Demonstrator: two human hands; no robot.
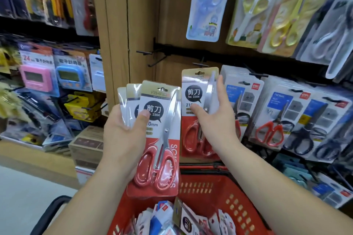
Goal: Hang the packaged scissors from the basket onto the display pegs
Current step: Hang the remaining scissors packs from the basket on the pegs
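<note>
My left hand [122, 135] grips a fanned stack of three red-handled scissor packs [158, 139], thumb on the front card. My right hand [214, 118] holds a single matching scissor pack [193, 93] upright, its top hang-hole level with a black peg [200, 65] on the wooden display wall. Whether the pack sits on the peg I cannot tell. Two empty black pegs [145, 52] stick out to the left of it. Below my arms stands the red basket [219, 192] with several more packs [183, 219] inside.
Black and red scissors packs [271, 120] hang right of my right hand. Children's scissors [208, 4] hang on the row above. Left of the wooden upright [118, 34] hang timers [72, 70] and other goods. Cardboard boxes [86, 147] sit low on the left.
</note>
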